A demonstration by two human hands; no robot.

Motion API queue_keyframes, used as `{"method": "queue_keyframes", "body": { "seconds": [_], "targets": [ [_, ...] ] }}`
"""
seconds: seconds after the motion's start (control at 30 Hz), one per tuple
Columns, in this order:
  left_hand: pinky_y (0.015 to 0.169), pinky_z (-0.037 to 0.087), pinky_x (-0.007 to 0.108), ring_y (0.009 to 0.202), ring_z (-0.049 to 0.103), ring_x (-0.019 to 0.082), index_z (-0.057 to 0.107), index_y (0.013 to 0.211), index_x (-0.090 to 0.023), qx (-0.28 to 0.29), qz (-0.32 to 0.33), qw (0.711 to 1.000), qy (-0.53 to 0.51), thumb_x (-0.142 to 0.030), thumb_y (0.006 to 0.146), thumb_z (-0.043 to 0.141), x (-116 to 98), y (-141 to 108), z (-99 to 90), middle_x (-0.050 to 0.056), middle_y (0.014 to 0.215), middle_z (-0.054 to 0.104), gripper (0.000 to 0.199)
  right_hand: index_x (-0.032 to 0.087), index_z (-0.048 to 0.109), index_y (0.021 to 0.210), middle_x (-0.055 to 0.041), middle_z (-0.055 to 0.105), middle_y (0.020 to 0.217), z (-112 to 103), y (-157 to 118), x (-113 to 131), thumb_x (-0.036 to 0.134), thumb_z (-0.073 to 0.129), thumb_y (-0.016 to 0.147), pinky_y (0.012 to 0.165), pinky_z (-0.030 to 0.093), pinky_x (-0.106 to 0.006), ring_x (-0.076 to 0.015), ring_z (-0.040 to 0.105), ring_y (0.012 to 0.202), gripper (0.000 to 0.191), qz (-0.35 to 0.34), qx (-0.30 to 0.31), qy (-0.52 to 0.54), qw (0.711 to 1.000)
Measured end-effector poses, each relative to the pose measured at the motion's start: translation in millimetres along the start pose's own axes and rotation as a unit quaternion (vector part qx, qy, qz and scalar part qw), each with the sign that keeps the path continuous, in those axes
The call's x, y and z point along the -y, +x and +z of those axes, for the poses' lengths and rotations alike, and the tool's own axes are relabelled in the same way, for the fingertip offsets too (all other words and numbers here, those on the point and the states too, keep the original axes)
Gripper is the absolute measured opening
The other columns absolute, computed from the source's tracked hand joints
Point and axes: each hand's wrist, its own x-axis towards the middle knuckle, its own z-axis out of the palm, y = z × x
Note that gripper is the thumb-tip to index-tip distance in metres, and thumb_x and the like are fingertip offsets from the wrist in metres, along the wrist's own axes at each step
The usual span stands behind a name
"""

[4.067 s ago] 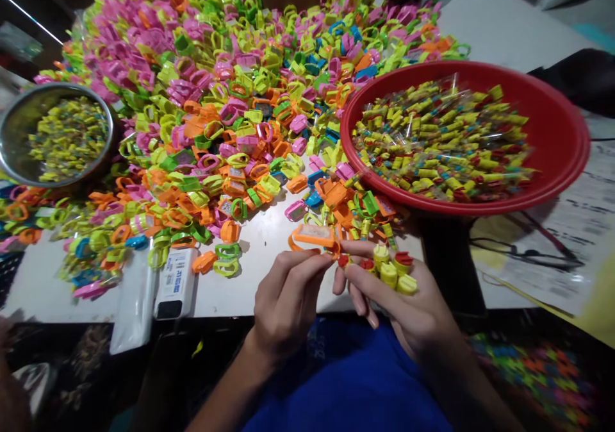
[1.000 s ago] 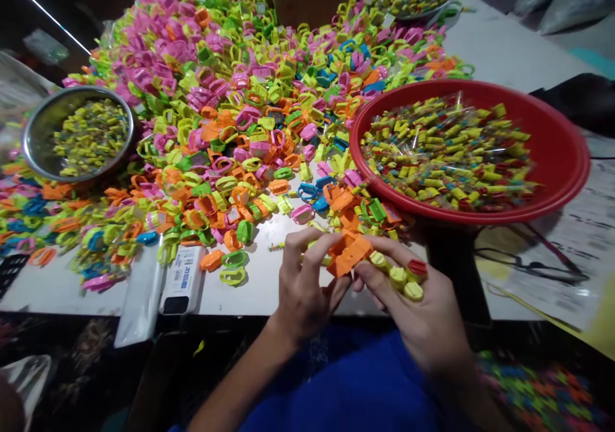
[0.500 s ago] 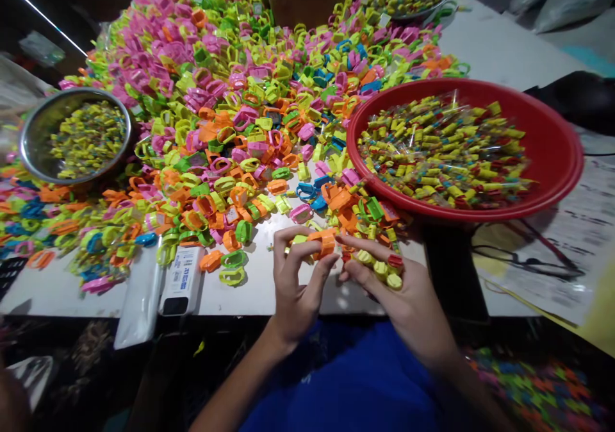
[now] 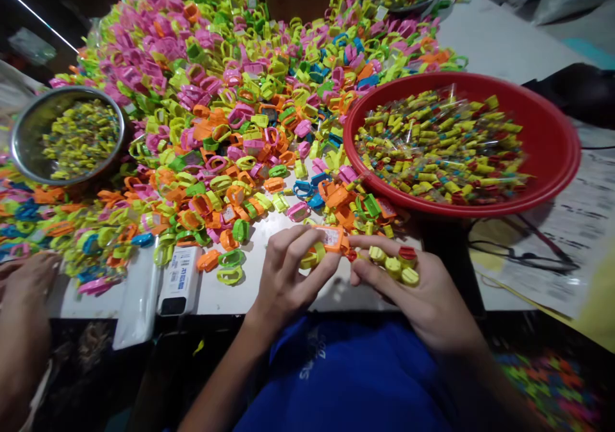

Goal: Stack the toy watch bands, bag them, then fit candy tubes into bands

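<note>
Being pinched by the curled left hand (image 4: 288, 272), an orange plastic toy watch (image 4: 332, 240) was partly hidden above the bench (image 4: 254, 297), while yellow red-capped capsules (image 4: 391, 265) were clutched, their ends obscured, in the half-closed right hand (image 4: 418, 297).

Nothing legible, blurred white lettering on blue shirt (image 4: 312, 358), tiny dark print on white box (image 4: 180, 278)

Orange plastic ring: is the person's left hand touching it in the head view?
Touching. The head view shows the left hand with its fingers curled over the near edge of the orange plastic ring, no gap between them.
</note>
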Motion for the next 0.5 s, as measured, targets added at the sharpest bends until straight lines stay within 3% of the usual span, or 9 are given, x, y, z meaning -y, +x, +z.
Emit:
{"method": "queue_keyframes", "body": {
  "seconds": [0.33, 0.5],
  "targets": [
    [0.096, 0.059, 0.041, 0.119, 0.065, 0.027, 0.071, 0.114, -0.020, 0.007, 0.017, 0.999, 0.038, -0.004, 0.093, 0.072, -3, 1, 1.9, 0.013, 0.118, 0.072, 0.027, 0.020, 0.081, 0.109, -0.0079, 0.083, 0.095, 7, 6, -3, 0.047, 0.080, 0.086, 0.075, 0.065, -0.033, -0.0232, 0.078, 0.079, 0.036, -0.031, -0.026, -0.023, 0.999],
    [0.094, 0.060, 0.042, 0.117, 0.065, 0.028, 0.069, 0.114, -0.019, 0.020, 0.032, 0.998, 0.043, -0.004, 0.094, 0.069, 5, -14, 12.7, 0.014, 0.117, 0.072, 0.025, 0.018, 0.084, 0.103, -0.0101, 0.084, 0.097, 18, 19, -23, 0.047, 0.078, 0.085, 0.082, 0.063, -0.040, -0.0268, 0.077, 0.086, 0.034, -0.038, -0.058, -0.036, 0.997]
  ]
}}
